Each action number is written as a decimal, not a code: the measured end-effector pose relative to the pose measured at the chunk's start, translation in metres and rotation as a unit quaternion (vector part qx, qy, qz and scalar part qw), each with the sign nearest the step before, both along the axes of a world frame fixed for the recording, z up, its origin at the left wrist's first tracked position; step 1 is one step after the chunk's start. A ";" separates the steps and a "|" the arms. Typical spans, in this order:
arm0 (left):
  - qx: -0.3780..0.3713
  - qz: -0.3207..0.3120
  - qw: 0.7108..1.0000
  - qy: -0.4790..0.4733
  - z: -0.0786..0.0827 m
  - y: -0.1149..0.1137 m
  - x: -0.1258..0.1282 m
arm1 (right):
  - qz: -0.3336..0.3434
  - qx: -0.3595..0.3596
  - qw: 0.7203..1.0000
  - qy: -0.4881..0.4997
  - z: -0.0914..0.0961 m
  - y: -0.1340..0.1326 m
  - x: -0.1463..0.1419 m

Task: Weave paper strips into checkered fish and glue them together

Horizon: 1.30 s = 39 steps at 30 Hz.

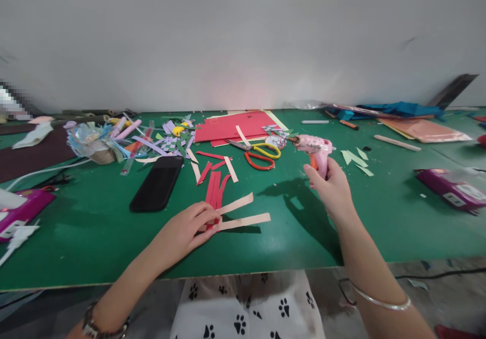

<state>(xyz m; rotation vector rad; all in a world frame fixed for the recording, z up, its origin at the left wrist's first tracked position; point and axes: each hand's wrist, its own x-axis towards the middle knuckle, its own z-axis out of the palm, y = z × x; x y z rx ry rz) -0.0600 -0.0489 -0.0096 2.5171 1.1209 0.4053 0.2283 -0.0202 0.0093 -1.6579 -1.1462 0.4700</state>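
My right hand (334, 187) is wrapped round the grip of a pink hot glue gun (313, 145), raised above the table with its nozzle pointing left. My left hand (195, 222) has its fingers closed on crossed paper strips near the front of the table. Red paper strips (214, 189) run away from those fingers, and two cream paper strips (245, 221) stick out to the right. The fingers hide where the strips cross. Loose red and cream strips lie just beyond, beside scissors (260, 158) with one yellow and one orange handle loop.
A black phone (157, 183) lies left of the strips. Red paper sheets (235, 128) and purple and green scraps (174, 139) are spread at the back. Pale green pieces (357, 159) lie right of the glue gun. Purple power strips (451, 188) sit at both sides of the green table (288, 250).
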 end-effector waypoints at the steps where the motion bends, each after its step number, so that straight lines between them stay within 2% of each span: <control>1: -0.004 0.001 1.000 -0.002 0.000 0.000 0.000 | 0.001 0.000 1.000 -0.002 0.000 0.000 0.000; 7: -0.008 0.002 1.000 -0.014 -0.003 0.002 -0.001 | -0.012 -0.016 0.999 -0.025 0.000 -0.005 0.001; 15: -0.013 0.005 0.999 -0.029 -0.004 0.003 -0.003 | -0.012 -0.025 0.993 -0.115 -0.005 -0.025 0.007; 22: 0.023 -0.007 0.999 -0.028 -0.007 0.004 -0.004 | 0.024 -0.023 0.980 -0.196 -0.015 -0.035 0.003; 26: 0.074 -0.019 0.997 -0.026 -0.009 0.003 -0.006 | 0.045 -0.039 0.971 -0.232 -0.019 -0.039 -0.002; 39: 0.144 -0.020 0.989 -0.024 -0.010 0.002 -0.008 | 0.157 -0.035 0.944 -0.287 -0.022 -0.043 -0.026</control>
